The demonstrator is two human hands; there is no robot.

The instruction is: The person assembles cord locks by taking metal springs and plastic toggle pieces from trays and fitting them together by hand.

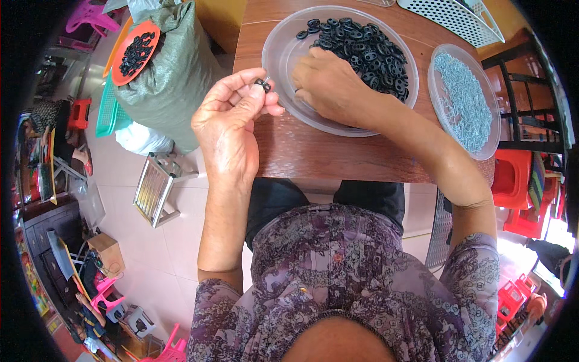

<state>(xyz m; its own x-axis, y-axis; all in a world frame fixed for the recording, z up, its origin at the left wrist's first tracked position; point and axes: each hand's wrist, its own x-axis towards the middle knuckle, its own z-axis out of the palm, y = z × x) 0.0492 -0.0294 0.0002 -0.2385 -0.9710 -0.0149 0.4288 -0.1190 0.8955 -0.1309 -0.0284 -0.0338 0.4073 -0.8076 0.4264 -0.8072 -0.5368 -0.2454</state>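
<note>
My left hand (pixel 232 117) is raised at the table's near edge, left of a clear round bowl (pixel 278 51). Between its thumb and fingertips it pinches a small black plastic piece (pixel 263 85), with a thin silvery metal bit sticking up from it. My right hand (pixel 329 78) reaches into the bowl with its fingers curled down; the fingertips are hidden, so what they hold cannot be made out. Beside it lies a heap of black oval pieces with holes (pixel 377 60). Right of the bowl, a clear tub (pixel 496 114) holds many small silvery metal parts (pixel 461 99).
A white perforated basket (pixel 449 21) stands at the table's (pixel 338 157) far right. To the left, a stuffed green sack (pixel 175 72) bears an orange dish (pixel 154 48) of black pieces. A small metal stool (pixel 158 190) is on the floor. Red stools (pixel 511 181) are at right.
</note>
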